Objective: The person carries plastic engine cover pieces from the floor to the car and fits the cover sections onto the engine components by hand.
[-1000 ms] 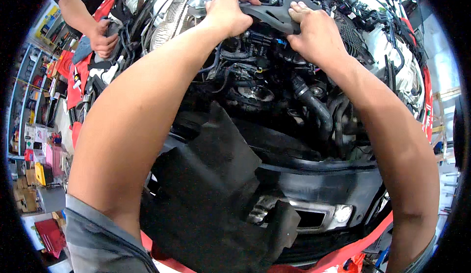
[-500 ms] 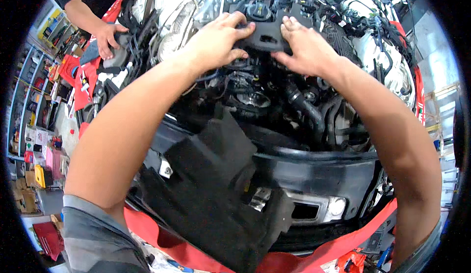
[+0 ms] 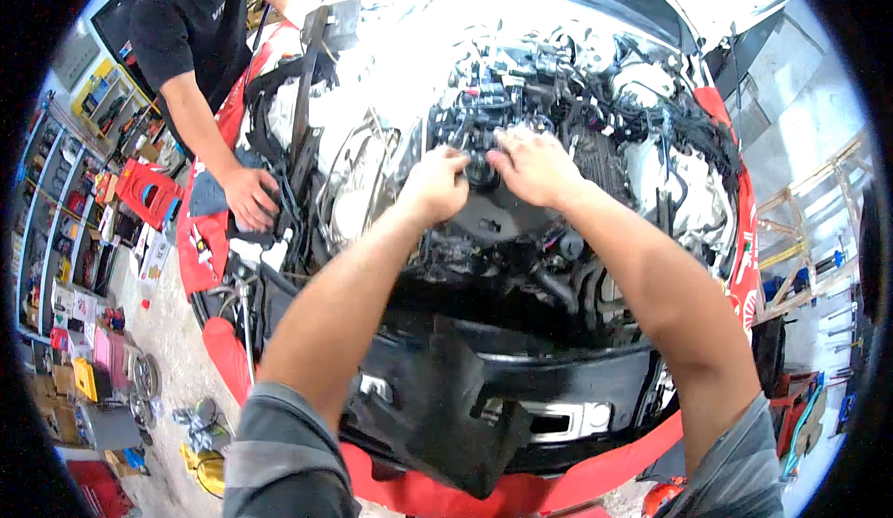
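Over the middle of the engine bay, both my hands are at a black round-topped part (image 3: 481, 172), one on each side. My left hand (image 3: 437, 185) has its fingers curled in at the left of it; what they hold, if anything, is hidden. My right hand (image 3: 538, 166) reaches forward with the thumb apart, its fingertips blurred. Just nearer to me lies a dark engine cover (image 3: 513, 220) with a small hole. A large black trim panel (image 3: 437, 397) leans loosely over the front of the car.
A co-worker's hand (image 3: 249, 199) rests on the left fender side. Red protective covers (image 3: 577, 495) line the car's edges. Black hoses (image 3: 558, 287) run through the right of the bay. Shelves (image 3: 60, 211) stand at the left, and a wooden frame (image 3: 809, 230) at the right.
My hands have left their flat hold on the black cover and moved farther into the bay, the left one curling. The view has shifted, showing more of the co-worker.
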Motion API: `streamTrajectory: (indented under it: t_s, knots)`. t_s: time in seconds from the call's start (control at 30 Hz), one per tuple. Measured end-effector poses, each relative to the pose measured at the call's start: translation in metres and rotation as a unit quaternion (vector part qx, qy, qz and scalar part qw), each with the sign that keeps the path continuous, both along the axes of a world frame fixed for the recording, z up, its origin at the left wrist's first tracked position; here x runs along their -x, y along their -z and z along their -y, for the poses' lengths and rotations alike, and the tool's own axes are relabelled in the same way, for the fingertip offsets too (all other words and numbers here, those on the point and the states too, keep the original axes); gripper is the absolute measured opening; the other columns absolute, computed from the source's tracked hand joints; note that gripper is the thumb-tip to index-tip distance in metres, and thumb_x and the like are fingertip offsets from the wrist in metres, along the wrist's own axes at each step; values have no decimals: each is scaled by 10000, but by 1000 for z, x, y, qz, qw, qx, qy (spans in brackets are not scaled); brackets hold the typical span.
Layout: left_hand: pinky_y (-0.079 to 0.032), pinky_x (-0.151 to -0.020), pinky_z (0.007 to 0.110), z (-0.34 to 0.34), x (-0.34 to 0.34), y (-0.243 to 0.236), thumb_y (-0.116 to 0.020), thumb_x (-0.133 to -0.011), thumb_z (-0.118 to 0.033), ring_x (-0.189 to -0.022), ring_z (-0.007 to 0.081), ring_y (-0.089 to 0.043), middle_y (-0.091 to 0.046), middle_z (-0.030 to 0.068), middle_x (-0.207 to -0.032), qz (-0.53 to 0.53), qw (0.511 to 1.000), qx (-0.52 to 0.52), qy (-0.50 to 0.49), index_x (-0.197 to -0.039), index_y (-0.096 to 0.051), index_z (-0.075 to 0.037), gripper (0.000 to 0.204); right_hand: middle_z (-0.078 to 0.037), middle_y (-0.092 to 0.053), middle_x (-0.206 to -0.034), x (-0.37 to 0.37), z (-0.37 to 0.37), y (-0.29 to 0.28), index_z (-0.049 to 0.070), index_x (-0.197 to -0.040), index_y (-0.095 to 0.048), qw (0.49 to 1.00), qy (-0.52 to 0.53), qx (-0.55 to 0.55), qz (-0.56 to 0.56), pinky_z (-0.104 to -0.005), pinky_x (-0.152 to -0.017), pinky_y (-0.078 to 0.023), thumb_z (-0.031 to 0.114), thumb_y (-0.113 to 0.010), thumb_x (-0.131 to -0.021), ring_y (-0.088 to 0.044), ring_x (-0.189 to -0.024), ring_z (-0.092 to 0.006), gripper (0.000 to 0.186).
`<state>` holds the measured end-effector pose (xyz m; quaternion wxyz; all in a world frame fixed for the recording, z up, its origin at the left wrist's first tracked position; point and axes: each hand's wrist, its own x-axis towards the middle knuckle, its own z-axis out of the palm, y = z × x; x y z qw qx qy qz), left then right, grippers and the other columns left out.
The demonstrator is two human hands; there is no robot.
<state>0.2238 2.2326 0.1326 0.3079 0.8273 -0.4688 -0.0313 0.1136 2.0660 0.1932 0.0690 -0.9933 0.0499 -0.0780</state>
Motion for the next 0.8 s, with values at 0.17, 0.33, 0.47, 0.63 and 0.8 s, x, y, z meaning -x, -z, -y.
streamTrajectory:
  t_s: [0.17, 0.33, 0.47, 0.63, 0.8]
  knots:
    - [-167, -1190, 475, 42, 28, 46, -458, -967, -489, -1442, 419, -232, -268, 325, -1514, 124, 983, -8, -135, -1432, -251, 163, 828, -212, -253, -1570, -12, 28, 90, -23, -1486, -297, 985, 102, 112, 88, -510, -1170, -204, 405, -405, -987, -215, -1468, -353, 666]
    - [-191, -1178, 505, 48, 26, 37, -584, -906, -474, -1441, 424, -234, -271, 316, -1516, 68, 990, 43, -113, -1436, -273, 111, 848, -184, -184, -1600, -9, 29, 75, -12, -1508, -255, 993, 102, 38, 52, -498, -1190, -155, 414, -425, -972, -164, -1486, -339, 706]
    - [-176, -1186, 493, 37, 20, 41, -576, -911, -482, -1451, 417, -211, -239, 306, -1535, 60, 990, 7, -127, -1436, -290, 94, 830, -209, -156, -1599, -32, 45, 71, -19, -1516, -210, 985, 111, -121, 50, -530, -1186, -127, 422, -386, -1001, -123, -1489, -363, 701]
    - [-200, -1176, 495, 51, 27, 39, -597, -909, -407, -1439, 431, -236, -254, 325, -1520, 81, 990, 48, -110, -1439, -286, 93, 792, -236, -208, -1578, -44, 62, 81, -27, -1507, -231, 968, 190, -30, 162, -517, -1186, -135, 348, -407, -991, -176, -1478, -369, 661]
    - [-180, -1188, 474, 47, 23, 38, -592, -907, -474, -1447, 418, -222, -260, 314, -1522, 65, 991, 23, -114, -1452, -249, 106, 866, -185, -133, -1611, -48, 60, 80, 10, -1538, -149, 979, 195, 10, 51, -521, -1199, -66, 422, -348, -993, -80, -1501, -331, 712]
